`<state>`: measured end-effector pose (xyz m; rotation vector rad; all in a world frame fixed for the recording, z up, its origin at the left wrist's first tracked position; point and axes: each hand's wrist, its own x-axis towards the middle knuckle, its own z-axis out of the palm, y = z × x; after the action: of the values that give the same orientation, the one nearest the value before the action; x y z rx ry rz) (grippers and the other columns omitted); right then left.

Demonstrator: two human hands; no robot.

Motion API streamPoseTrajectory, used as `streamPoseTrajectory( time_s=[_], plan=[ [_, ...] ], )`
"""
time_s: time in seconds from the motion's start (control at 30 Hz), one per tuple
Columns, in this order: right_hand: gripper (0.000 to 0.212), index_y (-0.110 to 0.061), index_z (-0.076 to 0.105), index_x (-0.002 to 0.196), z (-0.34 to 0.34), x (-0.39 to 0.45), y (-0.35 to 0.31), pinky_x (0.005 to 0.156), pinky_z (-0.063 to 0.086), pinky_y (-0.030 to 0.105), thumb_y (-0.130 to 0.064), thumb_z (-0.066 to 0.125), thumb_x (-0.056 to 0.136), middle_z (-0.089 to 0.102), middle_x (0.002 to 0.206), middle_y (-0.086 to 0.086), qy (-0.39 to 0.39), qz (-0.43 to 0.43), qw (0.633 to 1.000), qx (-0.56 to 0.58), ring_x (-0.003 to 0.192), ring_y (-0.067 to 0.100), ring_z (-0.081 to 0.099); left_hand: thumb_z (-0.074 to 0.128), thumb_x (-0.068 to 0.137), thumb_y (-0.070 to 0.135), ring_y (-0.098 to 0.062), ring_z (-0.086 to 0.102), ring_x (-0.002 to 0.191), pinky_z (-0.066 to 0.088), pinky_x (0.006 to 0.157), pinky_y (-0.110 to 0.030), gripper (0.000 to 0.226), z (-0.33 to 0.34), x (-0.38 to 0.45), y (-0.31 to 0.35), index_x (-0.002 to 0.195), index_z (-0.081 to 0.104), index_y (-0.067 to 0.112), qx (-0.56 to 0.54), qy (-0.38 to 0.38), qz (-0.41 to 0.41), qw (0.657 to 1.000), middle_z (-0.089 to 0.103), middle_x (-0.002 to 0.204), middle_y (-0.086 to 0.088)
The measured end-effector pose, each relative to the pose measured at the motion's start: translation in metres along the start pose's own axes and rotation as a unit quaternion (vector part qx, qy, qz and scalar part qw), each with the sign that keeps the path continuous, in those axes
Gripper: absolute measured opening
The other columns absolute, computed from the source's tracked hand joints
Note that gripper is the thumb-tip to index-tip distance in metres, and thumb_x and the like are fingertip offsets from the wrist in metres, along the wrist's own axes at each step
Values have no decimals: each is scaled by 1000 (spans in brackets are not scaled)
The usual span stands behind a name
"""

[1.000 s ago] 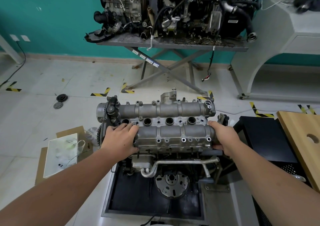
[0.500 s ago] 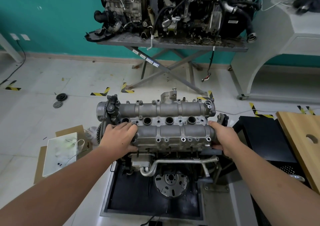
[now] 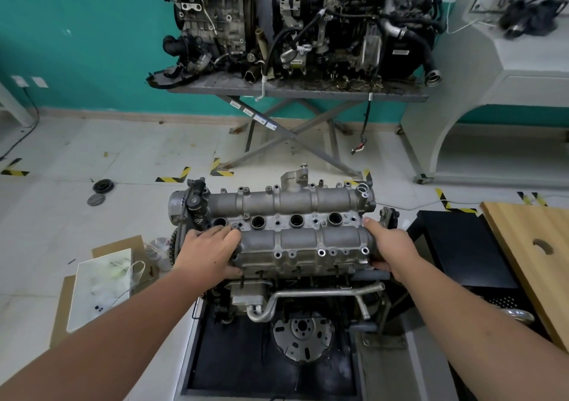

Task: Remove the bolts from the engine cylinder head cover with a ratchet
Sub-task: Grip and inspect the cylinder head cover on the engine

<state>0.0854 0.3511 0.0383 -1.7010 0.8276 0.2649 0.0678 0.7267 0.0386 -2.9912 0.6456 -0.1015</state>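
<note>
The grey cast cylinder head cover [image 3: 295, 237] lies across the top of an engine [image 3: 295, 302] in the middle of the view. Its bolt holes along the front edge look empty. My left hand [image 3: 209, 252] grips the cover's left end, fingers over the top and thumb under the front edge. My right hand [image 3: 391, 249] grips the right end, thumb on top, fingers wrapped below. No ratchet is in view.
The engine stands on a black base [image 3: 234, 370]. A wooden board [image 3: 529, 246] and a black box [image 3: 462, 246] sit to the right. A white bag [image 3: 101, 286] on cardboard lies on the floor at left. Behind, a metal stand [image 3: 295, 92] carries another engine.
Both hands keep their hold on the cover's ends. The cover has hardly moved; the view shifted very slightly.
</note>
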Motion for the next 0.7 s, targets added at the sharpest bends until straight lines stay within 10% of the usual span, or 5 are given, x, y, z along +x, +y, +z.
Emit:
streamPoseTrajectory(
  time_s=[0.1, 0.17, 0.33, 0.7],
  plan=[
    [75, -4, 52, 126, 3, -15, -2, 95, 51, 47, -68, 49, 88, 59, 123, 17, 112, -152, 967, -172, 107, 30, 57, 86, 55, 62, -17, 60, 93, 28, 64, -34, 65, 1, 2, 0, 91, 45, 25, -2, -6, -4, 1000, 56, 92, 10],
    [81, -10, 45, 140, 7, -33, -2, 108, 40, 47, -72, 39, 89, 44, 144, 15, 160, -321, 879, -315, 130, 30, 43, 81, 62, 64, -16, 57, 102, 28, 67, -35, 62, 3, 2, 0, 96, 45, 26, -6, -14, -9, 1000, 55, 99, 11],
    [104, -29, 18, 154, 38, -51, -4, 122, 11, 51, -85, 49, 72, 20, 161, 0, -50, -459, 642, -611, 148, 24, 17, 79, 65, 64, -16, 55, 105, 29, 69, -35, 62, 1, 1, 2, 98, 44, 26, -10, -24, -18, 1000, 54, 102, 11],
    [90, -22, 33, 150, 55, -38, 10, 114, 25, 52, -58, 72, 78, 35, 153, 0, 15, -485, 632, -604, 139, 26, 37, 85, 58, 62, -18, 60, 99, 30, 67, -34, 63, 0, 0, 2, 97, 54, 23, 3, -14, -12, 1000, 58, 96, 9]
  ],
)
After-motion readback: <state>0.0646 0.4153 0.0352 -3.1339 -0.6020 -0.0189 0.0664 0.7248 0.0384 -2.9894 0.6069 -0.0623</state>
